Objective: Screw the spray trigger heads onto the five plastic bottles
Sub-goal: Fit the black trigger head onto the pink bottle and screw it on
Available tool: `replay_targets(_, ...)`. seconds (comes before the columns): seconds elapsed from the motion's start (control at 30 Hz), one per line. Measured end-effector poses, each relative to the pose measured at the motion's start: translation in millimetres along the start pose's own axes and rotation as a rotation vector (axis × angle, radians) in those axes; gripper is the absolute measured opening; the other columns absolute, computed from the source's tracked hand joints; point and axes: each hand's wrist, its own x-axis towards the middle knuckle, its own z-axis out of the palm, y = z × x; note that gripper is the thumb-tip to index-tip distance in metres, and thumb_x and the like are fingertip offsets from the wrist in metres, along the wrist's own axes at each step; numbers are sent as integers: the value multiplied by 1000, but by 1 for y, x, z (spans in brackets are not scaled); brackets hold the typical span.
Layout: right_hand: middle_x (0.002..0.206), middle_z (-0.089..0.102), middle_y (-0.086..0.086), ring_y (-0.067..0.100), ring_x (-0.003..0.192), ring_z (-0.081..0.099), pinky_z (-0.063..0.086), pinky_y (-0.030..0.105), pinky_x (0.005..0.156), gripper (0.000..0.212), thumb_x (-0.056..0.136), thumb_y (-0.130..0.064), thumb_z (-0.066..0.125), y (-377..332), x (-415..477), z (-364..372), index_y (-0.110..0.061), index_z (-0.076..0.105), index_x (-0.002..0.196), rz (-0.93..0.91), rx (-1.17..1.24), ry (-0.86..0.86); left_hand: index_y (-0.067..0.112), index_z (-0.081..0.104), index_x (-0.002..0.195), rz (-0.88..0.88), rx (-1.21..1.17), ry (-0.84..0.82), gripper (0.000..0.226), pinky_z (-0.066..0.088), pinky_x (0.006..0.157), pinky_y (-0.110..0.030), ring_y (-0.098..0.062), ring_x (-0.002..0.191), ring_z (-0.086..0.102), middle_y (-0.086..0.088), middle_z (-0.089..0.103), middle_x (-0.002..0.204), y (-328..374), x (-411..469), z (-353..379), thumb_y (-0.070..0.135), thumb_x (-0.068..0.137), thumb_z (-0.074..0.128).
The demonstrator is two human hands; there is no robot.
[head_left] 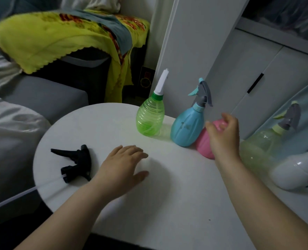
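A black spray trigger head [75,162] lies loose on the white round table [167,204], left of my left hand [126,165], which hovers flat with relaxed fingers just above the tabletop. My right hand [223,136] reaches over the pink bottle [204,145] with loosely curled fingers; whether it touches is unclear. A green clear bottle [150,118] carries a white nozzle head. The blue bottle [188,127] has a grey trigger head on it. At the right stand a pale green bottle [258,150] with a grey head and a white bottle [297,170].
A grey sofa [41,100] with a yellow-green blanket [46,38] lies behind and left of the table. White cabinet doors [249,73] stand behind the bottles. The table's near edge runs across the bottom.
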Motion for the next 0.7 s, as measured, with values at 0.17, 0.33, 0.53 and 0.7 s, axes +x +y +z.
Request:
replay_targets(0.17,98,54,4,13,78,49,38,8,59,20,77,-8,59,-2,-73,17,-19,50,91,36,63,-399,24,49,122,-70,-5,186,40,23,108,-32,-16,126,40,3,50,133,-13,-32,-49,37,84,52)
replay_targets(0.33,75,56,-7,0,61,45,38,20,65,5,78,-17,59,-21,-124,66,-18,59,83,-36,-15,-774,18,59,111,-352,-1,356,33,41,83,-38,-27,98,57,-7,64,114,-55,-85,-82,26,79,63)
replay_targets(0.53,63,54,-4,6,50,48,39,15,47,20,82,-13,52,-41,-153,89,-22,50,65,198,150,-899,27,56,113,-544,66,42,38,42,80,-28,-16,99,57,5,61,111,-76,-111,-70,38,77,63)
replay_targets(0.7,70,58,4,9,55,56,48,15,48,20,88,-16,48,-41,-166,90,-13,53,69,446,328,-1000,20,68,89,-519,50,126,16,48,73,-32,-23,89,60,-2,69,97,-74,-109,-62,26,85,54)
